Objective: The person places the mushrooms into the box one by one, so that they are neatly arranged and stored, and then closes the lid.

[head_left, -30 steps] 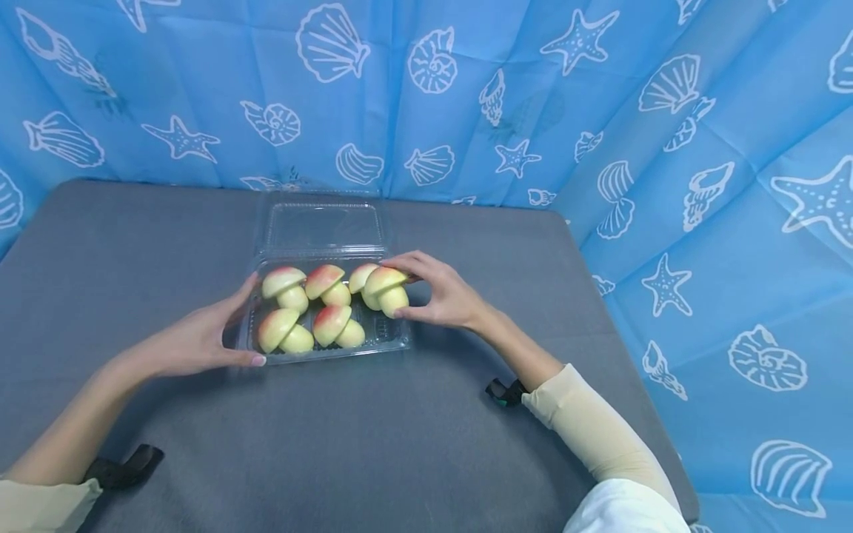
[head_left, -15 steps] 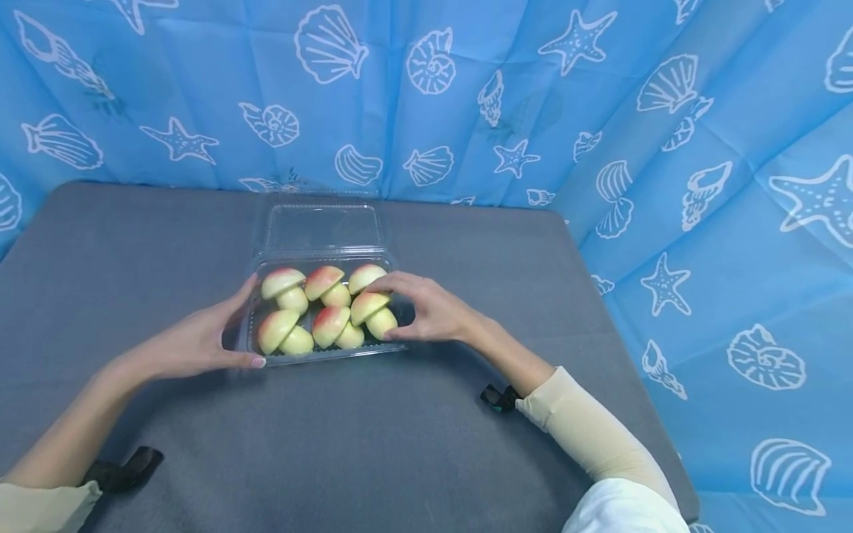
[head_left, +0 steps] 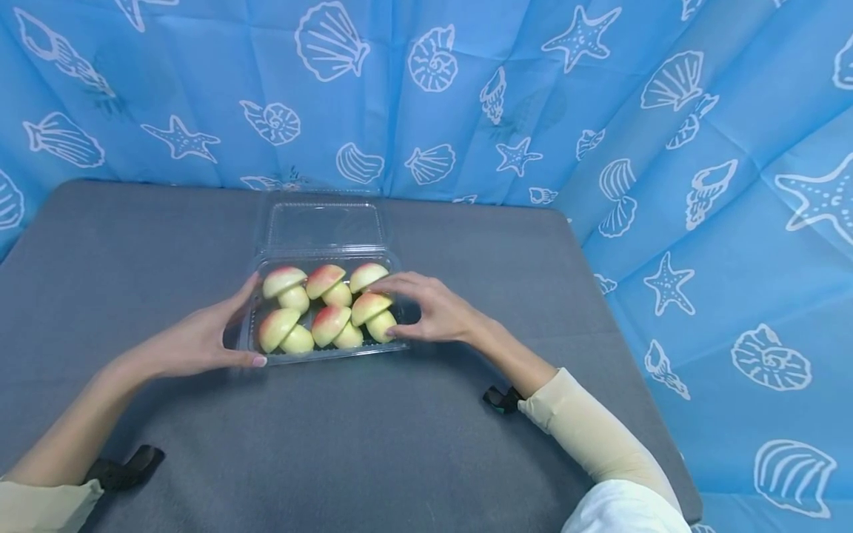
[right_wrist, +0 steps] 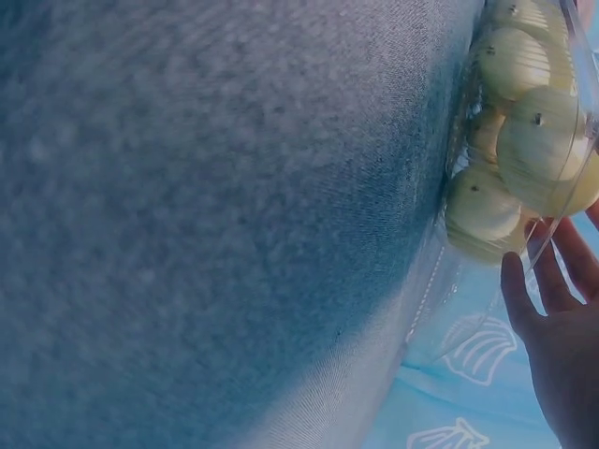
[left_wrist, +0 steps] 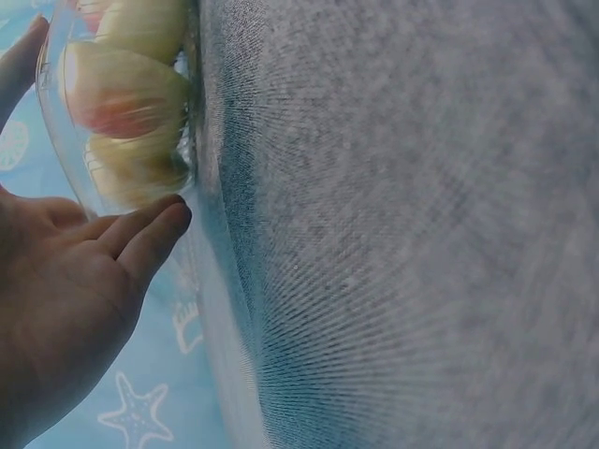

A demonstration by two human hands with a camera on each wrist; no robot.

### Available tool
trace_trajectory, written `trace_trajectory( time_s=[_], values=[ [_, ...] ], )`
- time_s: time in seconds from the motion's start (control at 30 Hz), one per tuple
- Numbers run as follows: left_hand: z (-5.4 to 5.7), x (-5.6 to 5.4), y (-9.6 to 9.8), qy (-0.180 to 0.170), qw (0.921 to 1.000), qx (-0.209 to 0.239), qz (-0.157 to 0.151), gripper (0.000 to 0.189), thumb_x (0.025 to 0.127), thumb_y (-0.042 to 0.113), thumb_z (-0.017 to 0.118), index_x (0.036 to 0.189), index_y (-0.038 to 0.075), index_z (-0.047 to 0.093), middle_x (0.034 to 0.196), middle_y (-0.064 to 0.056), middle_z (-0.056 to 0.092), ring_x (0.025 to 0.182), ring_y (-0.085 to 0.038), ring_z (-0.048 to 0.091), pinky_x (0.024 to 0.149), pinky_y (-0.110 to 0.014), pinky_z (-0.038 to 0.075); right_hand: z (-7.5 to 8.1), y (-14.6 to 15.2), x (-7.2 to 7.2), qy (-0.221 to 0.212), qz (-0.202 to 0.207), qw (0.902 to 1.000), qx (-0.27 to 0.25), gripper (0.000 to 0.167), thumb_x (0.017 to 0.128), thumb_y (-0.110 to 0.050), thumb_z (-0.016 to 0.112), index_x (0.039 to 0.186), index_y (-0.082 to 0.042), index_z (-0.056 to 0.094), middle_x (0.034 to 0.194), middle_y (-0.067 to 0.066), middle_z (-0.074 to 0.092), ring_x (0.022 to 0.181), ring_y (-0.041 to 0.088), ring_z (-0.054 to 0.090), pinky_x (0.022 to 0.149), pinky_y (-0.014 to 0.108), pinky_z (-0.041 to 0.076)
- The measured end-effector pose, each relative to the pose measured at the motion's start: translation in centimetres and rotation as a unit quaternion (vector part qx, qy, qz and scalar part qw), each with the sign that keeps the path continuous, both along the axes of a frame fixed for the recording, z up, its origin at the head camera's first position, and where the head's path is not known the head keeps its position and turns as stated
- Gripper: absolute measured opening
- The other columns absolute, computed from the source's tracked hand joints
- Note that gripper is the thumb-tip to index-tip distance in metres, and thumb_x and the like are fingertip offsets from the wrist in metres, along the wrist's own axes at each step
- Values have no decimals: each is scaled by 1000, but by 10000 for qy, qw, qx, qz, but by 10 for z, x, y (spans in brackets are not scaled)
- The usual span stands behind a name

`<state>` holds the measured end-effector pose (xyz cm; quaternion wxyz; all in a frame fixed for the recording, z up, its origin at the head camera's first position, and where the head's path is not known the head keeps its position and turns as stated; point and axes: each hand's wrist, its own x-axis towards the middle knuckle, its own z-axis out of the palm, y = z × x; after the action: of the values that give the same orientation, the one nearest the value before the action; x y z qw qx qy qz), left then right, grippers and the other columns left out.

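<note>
A clear plastic clamshell container (head_left: 326, 355) lies on the table with its lid (head_left: 324, 224) folded back. Inside sit several mushroom-shaped pieces (head_left: 326, 282) with red-yellow caps and pale stems, in two rows. My left hand (head_left: 196, 339) holds the container's left end, thumb at the front corner and a finger near the back. The left wrist view shows its fingers (left_wrist: 154, 238) against the plastic. My right hand (head_left: 436, 309) spans the front right mushroom-shaped piece (head_left: 371, 309), fingers over the cap and thumb beside the stem. Contact is partly hidden; the right wrist view shows fingers (right_wrist: 518, 285) near the container wall.
The grey table (head_left: 373, 444) extends around the container. A blue curtain (head_left: 466, 96) with white shell and starfish prints hangs behind the table and along its right side. Black straps (head_left: 126, 468) are on both forearms.
My right hand has brought a mushroom-shaped piece left and toward me, into the front right spot of the container. Over the last half second it barely moves. My left hand stays put.
</note>
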<state>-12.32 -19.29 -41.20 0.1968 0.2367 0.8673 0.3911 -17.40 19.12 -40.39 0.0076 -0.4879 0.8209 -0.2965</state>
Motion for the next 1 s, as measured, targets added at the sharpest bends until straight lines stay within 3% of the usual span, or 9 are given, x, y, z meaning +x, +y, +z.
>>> trace_trajectory(
  time_s=[0.13,0.5,0.63,0.7,0.9,1.0],
  values=[
    [0,0,-1,14,10000,-13,11,125,81,43,81,158,14,-13,164,-23,1,142,-51,24,111,-65,27,0,1,-1,-70,-37,10000,-49,62,85,-35,79,138,-12,58,138,3,59,129,17,52,108,36,43],
    [2,0,0,-50,10000,-74,5,126,81,45,80,158,14,-14,163,-25,2,142,-51,24,111,-64,28,5,8,-12,-275,-293,9972,-625,50,81,-21,83,125,-3,67,126,7,66,115,19,62,99,35,50],
    [2,0,0,-24,10000,-78,41,126,81,44,81,158,14,-14,163,-25,2,141,-52,25,111,-64,28,6,8,-16,-322,-358,9966,-674,47,82,-21,82,124,-4,68,124,7,67,113,19,62,93,38,53],
    [2,1,0,-19,10000,-63,58,126,81,44,81,158,14,-14,163,-25,2,141,-52,26,111,-64,27,7,8,-17,-368,-347,9962,-716,47,82,-20,82,124,-4,68,124,6,67,114,20,62,97,42,52],
    [1,1,0,-24,10000,-44,37,126,81,44,81,158,14,-14,162,-27,3,141,-51,26,112,-61,28,6,7,-14,-283,-2,9986,-456,57,76,-28,87,126,-8,68,125,2,67,119,18,57,106,41,43],
    [2,1,-1,-7,10000,-65,37,125,81,44,81,158,13,-14,163,-26,2,141,-51,27,112,-60,28,5,3,-12,-146,226,9995,-163,57,77,-31,87,127,-11,68,127,-1,67,120,16,55,104,38,42]
  ],
)
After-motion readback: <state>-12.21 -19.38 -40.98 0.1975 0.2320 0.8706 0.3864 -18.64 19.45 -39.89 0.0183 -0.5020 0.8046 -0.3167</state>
